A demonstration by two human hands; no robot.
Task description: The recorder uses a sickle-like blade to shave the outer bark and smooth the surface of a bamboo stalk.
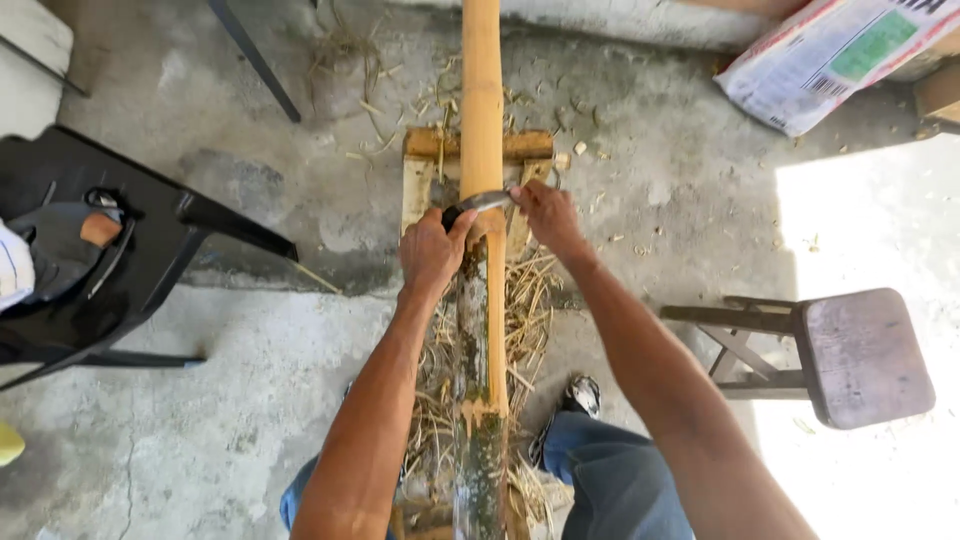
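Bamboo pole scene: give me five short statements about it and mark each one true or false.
1. Both hands hold a curved blade across the bamboo pole. True: the left hand grips the handle end and the right hand the other end of the blade.
2. The pole is stripped bare along its whole length. False: the part near the person is dark and unpeeled on one side.
3. A wooden stool stands at the person's right. True.
4. The black chair is at the person's right. False: it is at the left.
5. Shavings lie under the pole. True.
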